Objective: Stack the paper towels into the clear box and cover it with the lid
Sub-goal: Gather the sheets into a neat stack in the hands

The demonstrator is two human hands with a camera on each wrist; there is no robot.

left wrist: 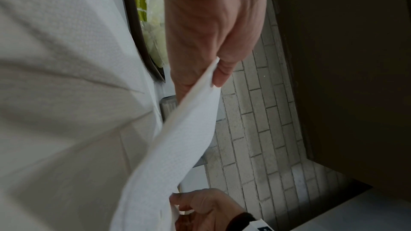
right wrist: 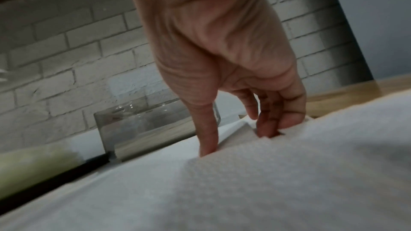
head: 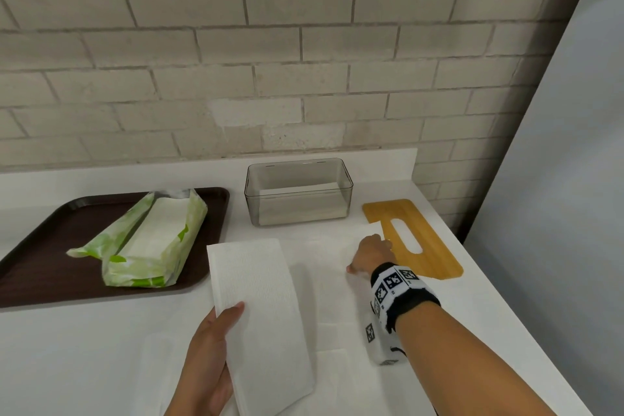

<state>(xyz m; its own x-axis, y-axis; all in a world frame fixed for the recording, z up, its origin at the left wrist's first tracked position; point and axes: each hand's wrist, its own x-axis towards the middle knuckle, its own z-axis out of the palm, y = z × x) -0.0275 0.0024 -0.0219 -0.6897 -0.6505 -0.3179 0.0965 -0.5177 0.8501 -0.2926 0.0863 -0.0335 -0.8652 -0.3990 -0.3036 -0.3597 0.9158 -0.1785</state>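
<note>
White countertop (head: 439, 331): work surface; all places ref. the clear rectangular plastic box (head: 298, 191).

Dark brown tray (head: 40, 267), left of box: holds the opened green-and-white towel pack (head: 148, 240), prob. the supply.

Box: uncovered at the back of the counter, a low stack already inside, so loading is part done.

Yellow-brown slotted wooden lid (head: 413, 238): flat, just right of box, parked clear until filling ends.

Folded white paper towel (head: 260, 314), in front of box: left hand (head: 209, 361) grips its near end, thumb on top, lifted ready to load.

Flat white towel (head: 332, 257), in front of box: right hand (head: 371, 255) fingers curled, pinching its far edge, apparently to lift it.
</note>
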